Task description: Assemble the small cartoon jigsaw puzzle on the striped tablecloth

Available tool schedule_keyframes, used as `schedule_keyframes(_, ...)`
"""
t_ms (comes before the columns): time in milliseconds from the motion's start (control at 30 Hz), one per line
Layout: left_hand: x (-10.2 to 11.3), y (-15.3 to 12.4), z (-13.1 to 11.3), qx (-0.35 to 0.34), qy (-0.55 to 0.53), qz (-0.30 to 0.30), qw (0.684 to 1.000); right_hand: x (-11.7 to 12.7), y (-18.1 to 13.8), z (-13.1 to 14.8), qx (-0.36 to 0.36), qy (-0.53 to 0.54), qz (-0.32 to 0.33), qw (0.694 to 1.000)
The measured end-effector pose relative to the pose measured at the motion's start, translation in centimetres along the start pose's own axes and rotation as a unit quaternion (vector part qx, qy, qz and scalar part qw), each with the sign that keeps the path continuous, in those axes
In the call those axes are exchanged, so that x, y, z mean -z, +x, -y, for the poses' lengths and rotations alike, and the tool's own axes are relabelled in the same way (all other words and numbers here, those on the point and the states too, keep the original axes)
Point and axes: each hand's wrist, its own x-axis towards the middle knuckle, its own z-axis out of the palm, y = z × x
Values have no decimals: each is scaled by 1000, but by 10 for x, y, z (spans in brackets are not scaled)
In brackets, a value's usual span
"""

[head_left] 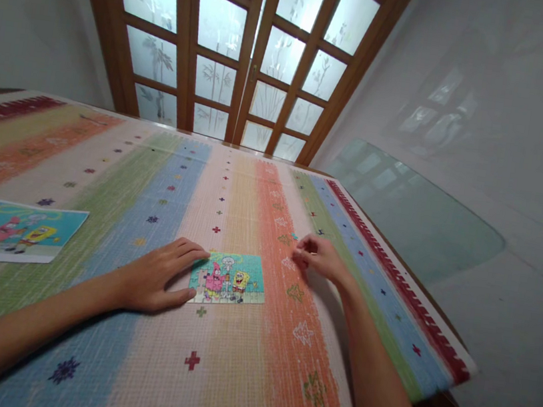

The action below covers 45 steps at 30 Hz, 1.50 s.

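A small jigsaw puzzle (246, 274) with cartoon figures on a teal ground lies flat on the tablecloth, mostly assembled; pale gaps show in its left part. My left hand (160, 275) rests at its left side, thumb and fingers spread apart, fingertips touching the upper and lower left corners. To the right of the puzzle, my right hand (317, 257) is over the orange stripe, its thumb and fingers drawn together in a pinch. Whatever is between those fingertips is hidden. A tiny teal puzzle piece (294, 236) shows just beside the curled fingers; I cannot tell whether they touch it.
A printed reference picture (19, 232) of the same cartoon scene lies at the left. The striped, patterned tablecloth (222, 372) covers the table, whose right edge runs close to my right forearm. Beyond are wooden glazed doors (249, 59) and a pale wall at the right.
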Motion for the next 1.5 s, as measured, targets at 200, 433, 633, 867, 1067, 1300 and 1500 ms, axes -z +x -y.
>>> schedule_keyframes(200,2,1,-2,6,1,12,1000,-78,-18,66,152,197,147,957)
schedule_keyframes(433,3,3,-4,-1,-2,6,1000,-114,-35,91,292,48,50,954)
schedule_keyframes(633,2,3,-3,0,-7,5,1000,-105,-32,75,377,-16,-13,926)
schedule_keyframes(867,3,3,-3,2,-9,9,1000,-98,-37,76,421,-40,13,906)
schedule_keyframes(1067,2,2,-3,4,-12,11,1000,-106,-40,78,454,-70,-3,888)
schedule_keyframes(1300,3,2,-4,10,-12,16,1000,-110,-43,81,469,-74,-6,880)
schedule_keyframes(1500,4,3,-5,10,-16,5,1000,-113,-48,86,477,-90,14,874)
